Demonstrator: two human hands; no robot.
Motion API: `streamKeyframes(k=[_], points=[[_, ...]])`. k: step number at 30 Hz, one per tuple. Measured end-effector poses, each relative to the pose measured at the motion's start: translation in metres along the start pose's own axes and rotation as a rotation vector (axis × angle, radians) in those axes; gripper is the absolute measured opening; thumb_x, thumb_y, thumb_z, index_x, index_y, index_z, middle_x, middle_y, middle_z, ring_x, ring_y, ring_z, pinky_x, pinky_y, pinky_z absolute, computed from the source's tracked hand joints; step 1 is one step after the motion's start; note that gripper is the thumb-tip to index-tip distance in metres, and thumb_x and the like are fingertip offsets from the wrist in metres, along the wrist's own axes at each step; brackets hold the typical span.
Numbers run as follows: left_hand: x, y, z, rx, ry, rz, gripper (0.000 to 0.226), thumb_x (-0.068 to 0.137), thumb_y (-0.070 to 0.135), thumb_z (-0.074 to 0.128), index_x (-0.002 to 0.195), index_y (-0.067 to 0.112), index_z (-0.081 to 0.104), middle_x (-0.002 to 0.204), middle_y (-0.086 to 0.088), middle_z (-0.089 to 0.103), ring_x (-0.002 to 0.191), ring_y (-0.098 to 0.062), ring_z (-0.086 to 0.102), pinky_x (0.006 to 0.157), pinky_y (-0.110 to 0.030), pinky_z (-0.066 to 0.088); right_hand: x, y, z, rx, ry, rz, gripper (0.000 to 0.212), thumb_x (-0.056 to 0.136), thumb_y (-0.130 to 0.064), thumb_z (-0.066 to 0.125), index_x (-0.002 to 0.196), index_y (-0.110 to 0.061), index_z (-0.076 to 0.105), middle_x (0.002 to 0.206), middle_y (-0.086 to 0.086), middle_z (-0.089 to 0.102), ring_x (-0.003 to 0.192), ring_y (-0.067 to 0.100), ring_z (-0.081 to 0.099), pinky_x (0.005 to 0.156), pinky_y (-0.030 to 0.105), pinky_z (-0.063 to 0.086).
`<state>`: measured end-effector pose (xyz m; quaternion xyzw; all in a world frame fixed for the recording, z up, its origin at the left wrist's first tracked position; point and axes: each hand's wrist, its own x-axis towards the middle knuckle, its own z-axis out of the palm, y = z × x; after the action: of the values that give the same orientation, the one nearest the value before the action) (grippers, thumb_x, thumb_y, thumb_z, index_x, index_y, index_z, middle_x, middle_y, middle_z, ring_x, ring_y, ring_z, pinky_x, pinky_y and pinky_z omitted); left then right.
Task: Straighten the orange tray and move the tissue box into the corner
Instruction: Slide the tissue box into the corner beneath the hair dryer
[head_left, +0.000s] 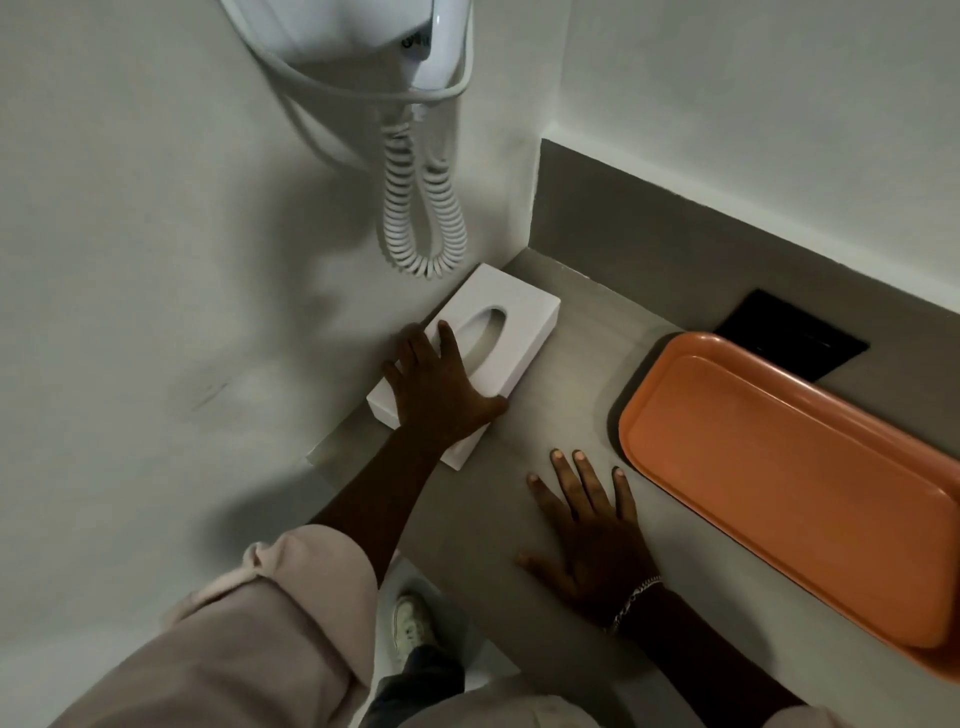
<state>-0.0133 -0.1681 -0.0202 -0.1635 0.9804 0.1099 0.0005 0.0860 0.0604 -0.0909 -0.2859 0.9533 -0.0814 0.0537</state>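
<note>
The left hand (441, 387) lies palm-down on the white rectangular tissue box (483, 343) with the oval slot, fingers spread over its near end and thumb on its right edge, a loose grip. The box sits on the grey surface (561, 410) against the left wall, near the corner. The right hand (592, 535) rests flat and released, right of the box. Farther right lies the orange plastic tray (789, 483).

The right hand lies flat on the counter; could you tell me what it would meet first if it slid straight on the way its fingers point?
Probably bare counter, then the grey backsplash; the orange tray lies just right of that line.
</note>
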Motion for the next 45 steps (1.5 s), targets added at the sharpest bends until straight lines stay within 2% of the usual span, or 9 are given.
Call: streamKeyframes(k=[6,10,14,17,22,27,31,39,45], points=[[0.001,-0.004,0.003,0.012,-0.013,0.035,0.121,0.060,0.075,0.065,0.151,0.015,0.011,0.158,-0.024,0.013,0.144,-0.045,0.015,0.114,-0.062,0.020,-0.001,0.001,-0.001,-0.018,-0.025,-0.009,0.087,0.086,-0.082,0.033,0.155,-0.029,0.029,0.165,0.011,0.023,0.152,0.033,0.018,0.116,0.067,0.018],[-0.014,-0.016,0.004,0.025,0.030,0.191,0.105,0.077,0.071,0.054,0.154,0.013,0.012,0.163,-0.024,0.003,0.149,-0.045,0.004,0.118,-0.062,0.014,0.000,-0.002,-0.006,-0.009,-0.049,-0.004,0.088,0.086,-0.082,0.031,0.154,-0.027,0.031,0.165,0.012,0.022,0.152,0.035,0.019,0.116,0.068,0.019],[-0.058,-0.042,0.014,-0.080,0.194,0.369,0.080,0.091,0.054,0.047,0.153,0.011,0.022,0.162,-0.024,0.011,0.150,-0.044,0.005,0.119,-0.065,0.014,0.029,-0.004,-0.018,0.095,-0.009,-0.060,0.088,0.090,-0.074,0.034,0.159,-0.026,0.007,0.166,0.009,-0.006,0.153,0.029,-0.006,0.121,0.063,0.008],[-0.082,-0.064,0.022,-0.058,0.221,0.462,0.072,0.095,0.055,0.035,0.152,0.011,0.026,0.161,-0.026,0.016,0.150,-0.044,0.008,0.117,-0.067,0.016,0.072,-0.010,-0.041,0.120,0.094,-0.113,0.091,0.089,-0.061,0.051,0.158,-0.027,0.002,0.165,0.007,-0.008,0.152,0.027,-0.009,0.120,0.062,0.002],[-0.080,-0.085,0.024,0.037,0.161,0.552,0.077,0.093,0.063,0.034,0.153,0.016,0.022,0.161,-0.025,0.015,0.150,-0.044,0.006,0.118,-0.067,0.015,0.128,-0.013,-0.061,-0.053,0.046,-0.260,0.087,0.090,-0.066,0.044,0.159,-0.029,0.006,0.168,0.012,-0.002,0.154,0.034,-0.004,0.117,0.070,0.011],[-0.070,-0.091,0.032,0.080,0.126,0.555,0.087,0.088,0.069,0.039,0.155,0.022,0.011,0.164,-0.021,0.007,0.151,-0.042,-0.003,0.119,-0.066,0.009,0.143,0.003,-0.056,-0.115,-0.014,-0.313,0.088,0.084,-0.075,0.035,0.153,-0.040,-0.005,0.169,0.008,-0.004,0.154,0.029,-0.009,0.118,0.069,0.006],[-0.060,-0.090,0.032,0.084,0.131,0.576,0.091,0.086,0.071,0.041,0.155,0.022,0.009,0.163,-0.022,0.009,0.151,-0.044,-0.001,0.120,-0.065,0.007,0.153,0.011,-0.057,-0.110,-0.025,-0.313,0.091,0.084,-0.075,0.042,0.151,-0.042,-0.010,0.168,0.007,-0.008,0.150,0.024,-0.020,0.116,0.068,0.001],[-0.025,-0.079,0.025,0.111,0.082,0.619,0.091,0.086,0.073,0.040,0.154,0.018,0.018,0.162,-0.023,0.014,0.150,-0.044,0.005,0.118,-0.067,0.013,0.176,0.031,-0.060,-0.110,-0.072,-0.257,0.098,0.082,-0.078,0.044,0.147,-0.047,-0.021,0.167,0.003,-0.020,0.151,0.026,-0.024,0.118,0.068,-0.001],[0.007,-0.063,0.028,0.122,0.089,0.640,0.093,0.085,0.075,0.041,0.154,0.017,0.019,0.162,-0.021,0.016,0.151,-0.041,0.007,0.119,-0.064,0.014,0.203,0.056,-0.070,-0.149,-0.146,-0.202,0.101,0.078,-0.082,0.043,0.151,-0.046,-0.017,0.165,0.003,-0.026,0.149,0.026,-0.028,0.119,0.064,-0.005]])
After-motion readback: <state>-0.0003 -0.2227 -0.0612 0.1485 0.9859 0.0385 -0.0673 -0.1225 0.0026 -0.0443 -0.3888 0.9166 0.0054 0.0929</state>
